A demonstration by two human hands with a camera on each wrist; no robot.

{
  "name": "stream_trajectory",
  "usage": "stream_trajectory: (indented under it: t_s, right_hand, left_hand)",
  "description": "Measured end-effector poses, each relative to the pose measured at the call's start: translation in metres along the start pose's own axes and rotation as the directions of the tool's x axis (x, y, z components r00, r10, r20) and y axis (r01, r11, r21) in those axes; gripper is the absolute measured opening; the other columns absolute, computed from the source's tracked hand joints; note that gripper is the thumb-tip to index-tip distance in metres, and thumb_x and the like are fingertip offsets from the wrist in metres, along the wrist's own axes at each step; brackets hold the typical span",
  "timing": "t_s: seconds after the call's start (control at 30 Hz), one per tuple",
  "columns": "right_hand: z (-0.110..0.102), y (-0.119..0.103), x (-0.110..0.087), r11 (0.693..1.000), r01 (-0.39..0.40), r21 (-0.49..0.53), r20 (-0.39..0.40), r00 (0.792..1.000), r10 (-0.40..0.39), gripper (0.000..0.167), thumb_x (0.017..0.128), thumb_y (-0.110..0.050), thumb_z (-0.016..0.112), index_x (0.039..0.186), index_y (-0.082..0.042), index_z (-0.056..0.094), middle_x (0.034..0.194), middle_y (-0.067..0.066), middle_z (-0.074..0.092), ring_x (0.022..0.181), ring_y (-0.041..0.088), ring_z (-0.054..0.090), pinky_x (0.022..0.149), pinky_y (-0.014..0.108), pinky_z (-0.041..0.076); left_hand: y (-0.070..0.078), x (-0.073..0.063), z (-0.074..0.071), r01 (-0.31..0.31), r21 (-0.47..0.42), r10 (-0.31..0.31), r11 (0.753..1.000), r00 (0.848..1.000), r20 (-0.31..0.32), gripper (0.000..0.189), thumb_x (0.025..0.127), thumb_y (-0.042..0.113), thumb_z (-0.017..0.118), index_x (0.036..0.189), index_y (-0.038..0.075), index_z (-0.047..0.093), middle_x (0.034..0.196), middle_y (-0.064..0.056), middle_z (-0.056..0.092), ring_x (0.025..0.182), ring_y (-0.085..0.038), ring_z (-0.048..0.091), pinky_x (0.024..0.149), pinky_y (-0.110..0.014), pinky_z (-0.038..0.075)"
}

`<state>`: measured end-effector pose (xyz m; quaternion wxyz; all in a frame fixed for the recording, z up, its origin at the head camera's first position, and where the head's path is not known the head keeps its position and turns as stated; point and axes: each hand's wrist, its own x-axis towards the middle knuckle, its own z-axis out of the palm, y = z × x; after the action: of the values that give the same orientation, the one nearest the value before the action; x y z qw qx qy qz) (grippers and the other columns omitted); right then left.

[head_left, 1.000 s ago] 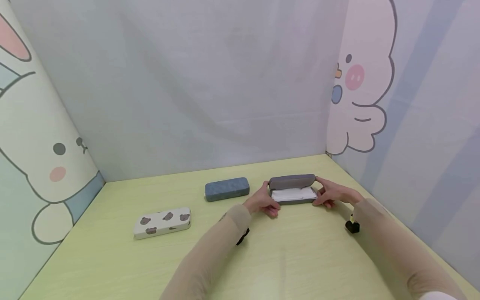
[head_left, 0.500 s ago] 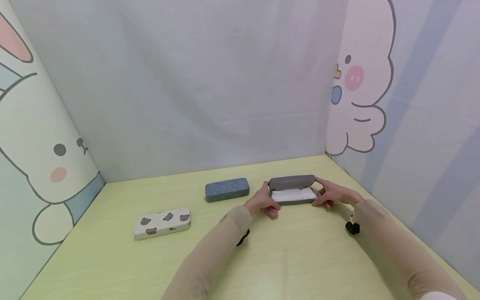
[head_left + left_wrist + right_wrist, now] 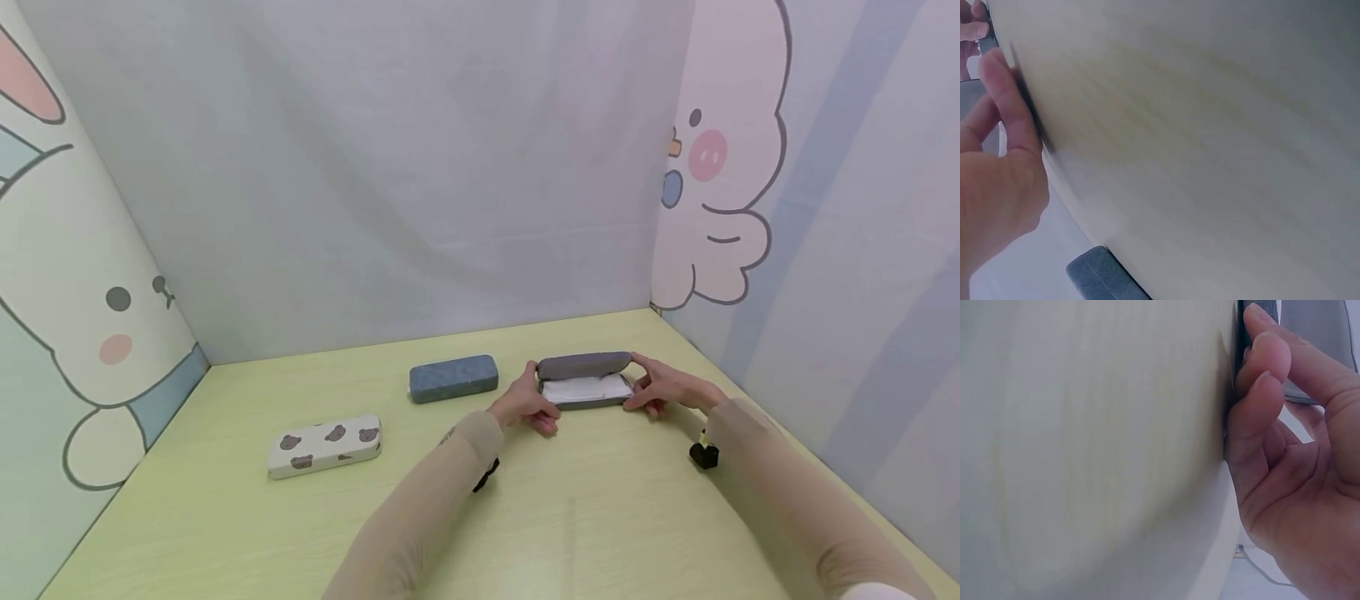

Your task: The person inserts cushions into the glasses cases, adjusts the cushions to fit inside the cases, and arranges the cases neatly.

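A grey glasses case (image 3: pixel 585 404) lies at the back right of the table, its lid (image 3: pixel 585 366) raised and its padded inside facing me. White cloth (image 3: pixel 585 389) fills the bottom half. At the left end, my left hand (image 3: pixel 523 403) grips the case, thumb up by the lid and fingers low near the base. My right hand (image 3: pixel 663 388) holds the opposite end in much the same way. In the right wrist view, curled fingers (image 3: pixel 1263 400) touch the case's side near the tabletop. The left wrist view shows only a sliver of the case behind the hand.
A closed blue case (image 3: pixel 453 379) lies left of my left hand. Farther left and nearer is a white case with brown bear prints (image 3: pixel 326 447). Fabric walls (image 3: pixel 420 208) border the yellow-green table (image 3: pixel 525 525) at the back and sides.
The grey case's lid sits very slightly lower than a second ago. Both hands keep their hold at the ends, and the other cases stay put.
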<state>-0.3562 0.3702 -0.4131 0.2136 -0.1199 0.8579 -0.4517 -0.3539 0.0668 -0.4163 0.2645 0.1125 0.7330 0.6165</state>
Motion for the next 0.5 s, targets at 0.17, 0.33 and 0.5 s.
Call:
stream_trajectory:
  t_s: [0.17, 0.33, 0.5]
  right_hand:
    - [-0.0001, -0.0012, -0.0008, 1.000, 0.004, 0.005, 0.008, 1.000, -0.004, 0.116, 0.085, -0.016, 0.073, 0.149, -0.003, -0.023, 0.073, 0.001, 0.056, 0.051, 0.010, 0.056, 0.050, 0.022, 0.049]
    - [0.0006, -0.0007, 0.0010, 1.000, 0.010, 0.026, 0.020, 1.000, -0.011, 0.113, 0.086, -0.014, 0.072, 0.151, -0.006, -0.020, 0.074, 0.004, 0.057, 0.053, 0.011, 0.058, 0.052, 0.023, 0.052]
    - [0.0004, 0.0001, 0.0015, 0.999, 0.029, 0.027, 0.028, 0.999, -0.030, 0.084, 0.086, -0.013, 0.072, 0.142, -0.009, 0.009, 0.074, 0.006, 0.058, 0.052, 0.013, 0.059, 0.050, 0.024, 0.053]
  left_hand:
    - [0.0024, -0.0012, 0.0006, 0.003, -0.007, -0.003, 1.000, 1.000, -0.010, 0.084, 0.079, -0.017, 0.065, 0.140, 0.017, 0.019, 0.058, -0.015, 0.061, 0.043, -0.019, 0.061, 0.044, -0.030, 0.056]
    - [0.0025, -0.0038, 0.0000, 0.005, 0.010, -0.005, 1.000, 1.000, -0.007, 0.079, 0.080, -0.016, 0.064, 0.138, 0.016, 0.020, 0.059, -0.016, 0.061, 0.043, -0.019, 0.061, 0.045, -0.030, 0.057]
    - [0.0028, -0.0049, 0.0008, -0.007, 0.022, 0.007, 1.000, 1.000, 0.008, 0.076, 0.081, -0.015, 0.064, 0.137, 0.016, 0.022, 0.060, -0.016, 0.061, 0.045, -0.019, 0.062, 0.047, -0.031, 0.058]
